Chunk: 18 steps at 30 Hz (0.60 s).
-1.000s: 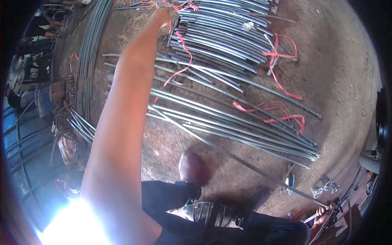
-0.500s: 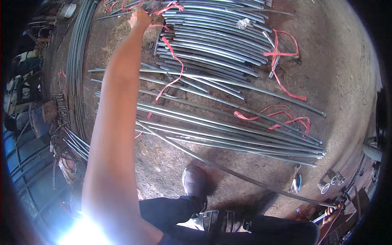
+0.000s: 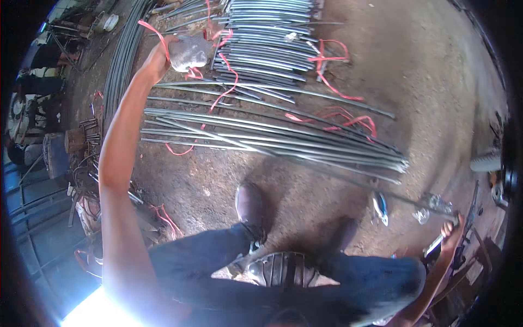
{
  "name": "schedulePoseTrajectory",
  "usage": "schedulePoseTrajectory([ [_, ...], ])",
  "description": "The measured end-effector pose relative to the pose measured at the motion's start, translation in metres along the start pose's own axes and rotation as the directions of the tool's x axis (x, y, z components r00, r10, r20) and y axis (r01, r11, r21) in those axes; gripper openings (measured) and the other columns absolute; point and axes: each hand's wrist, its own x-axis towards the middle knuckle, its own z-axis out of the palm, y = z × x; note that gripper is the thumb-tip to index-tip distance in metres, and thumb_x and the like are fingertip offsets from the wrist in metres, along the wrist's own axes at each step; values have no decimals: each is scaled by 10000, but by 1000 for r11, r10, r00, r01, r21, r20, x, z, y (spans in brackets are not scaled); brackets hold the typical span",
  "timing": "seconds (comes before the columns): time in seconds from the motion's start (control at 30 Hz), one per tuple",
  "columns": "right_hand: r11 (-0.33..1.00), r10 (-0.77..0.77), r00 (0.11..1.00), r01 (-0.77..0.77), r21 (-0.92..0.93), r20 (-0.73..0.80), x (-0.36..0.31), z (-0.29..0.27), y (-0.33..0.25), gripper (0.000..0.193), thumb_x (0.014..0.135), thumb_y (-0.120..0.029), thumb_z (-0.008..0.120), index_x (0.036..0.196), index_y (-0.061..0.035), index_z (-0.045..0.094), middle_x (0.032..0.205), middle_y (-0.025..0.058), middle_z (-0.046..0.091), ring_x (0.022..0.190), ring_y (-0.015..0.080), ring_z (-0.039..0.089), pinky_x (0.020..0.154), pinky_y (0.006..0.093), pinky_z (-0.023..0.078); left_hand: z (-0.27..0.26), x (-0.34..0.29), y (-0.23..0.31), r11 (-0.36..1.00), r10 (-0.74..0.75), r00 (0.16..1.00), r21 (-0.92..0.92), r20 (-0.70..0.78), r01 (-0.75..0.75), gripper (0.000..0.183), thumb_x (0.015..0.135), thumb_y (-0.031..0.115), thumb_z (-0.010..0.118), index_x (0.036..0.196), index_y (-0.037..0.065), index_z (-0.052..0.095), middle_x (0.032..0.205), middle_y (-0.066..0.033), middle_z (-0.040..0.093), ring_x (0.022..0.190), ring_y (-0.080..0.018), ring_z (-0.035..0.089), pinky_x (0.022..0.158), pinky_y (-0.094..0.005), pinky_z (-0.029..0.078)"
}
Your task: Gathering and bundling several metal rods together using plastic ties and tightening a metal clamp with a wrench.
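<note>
At the upper left, my left hand (image 3: 157,61) is closed on a grey, whitish-edged bundle that looks like cloth (image 3: 188,50); its exact kind is unclear. A red plastic strip (image 3: 153,31) runs up beside that hand. Far to the right, my right hand (image 3: 450,234) is wrapped round the end of a long thin metal rod (image 3: 348,179). This rod slants up and left across a loose group of rods (image 3: 272,141) on the ground. Beyond that group, a dense stack of shorter metal rods (image 3: 267,49) lies side by side, close to my left hand.
Red plastic strips (image 3: 348,122) lie among the rods. Long rods (image 3: 126,60) form a bundle at left. A blue-and-white object (image 3: 380,207) sits on the ground before my feet. A tyre (image 3: 487,163) stands at the right edge. Very bright light (image 3: 103,310) glares at lower left.
My left hand has drawn nearer and left, and the grey bundle now shows in it. My right hand has risen with the rod's end. The whole view has shifted.
</note>
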Motion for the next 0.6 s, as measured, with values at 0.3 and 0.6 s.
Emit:
schedulePoseTrajectory([
  [0.3, 953, -194, 968, 225, -202, 160, -129, 116, -95, 242, 974, -353, 552, 1024, -117, 571, 570, -65, 365, 441, 49, 286, 414, 232, 192, 134, -177, 116, 518, 655, 752, 681, 73, -517, 328, 959, 232, 414, 1078, -6, 606, 1142, -130, 614, 1048, -278, 569, 924, -384, 411],
  [0.6, 875, -363, 882, 434, -213, 301, -269, 65, -93, 379, 952, -451, 579, 990, -75, 605, 596, -46, 392, 473, 54, 302, 440, 243, 222, 390, -494, 103, 135, 899, 138, 39, 416, -990, 338, 914, 210, 517, 1182, 7, 483, 1045, -188, 536, 921, -292, 575, 800, -410, 464],
])
